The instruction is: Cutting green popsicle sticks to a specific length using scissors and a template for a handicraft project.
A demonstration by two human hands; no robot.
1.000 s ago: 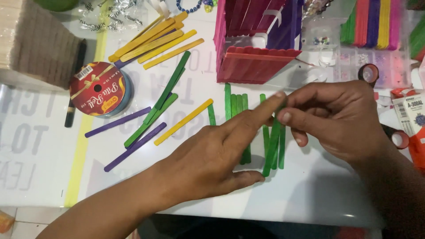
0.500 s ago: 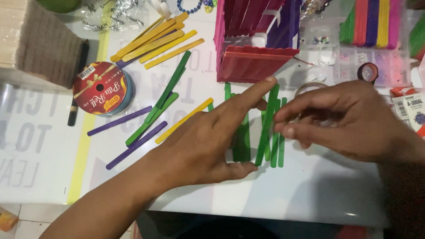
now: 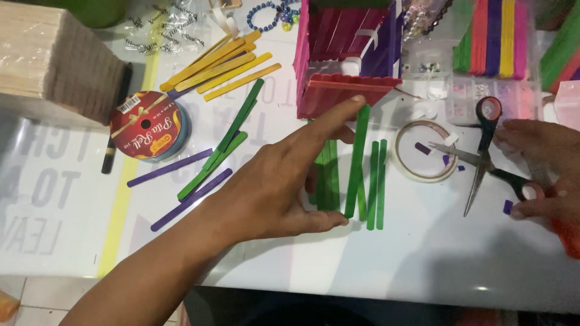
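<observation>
Left hand lies flat over a row of green craft sticks, fingers spread and palm down, pinning them to the white table; its forefinger reaches out ahead, the tip touching the upper end of the longest green stick, just below the red front edge of the little stick house; nothing is pinched, it presses rather than grips. Those sticks run lengthwise away from the person, side by side, partly under the palm and partly showing off to its right; two more green ones lie bare a little further right. Right hand sits well apart on the far side, fingers curled loosely at the handles of the scissors; whether it truly grips them cannot be told, since the edge of the view cuts the hand; the blades stand open and point back toward the left hand, across a roll of clear tape. So the left hand is plainly nearer the green sticks, the right nearer the scissors. Off to the left hand's other side lie loose purple sticks, more green ones, yellow sticks beyond, and a red ribbon spool.
</observation>
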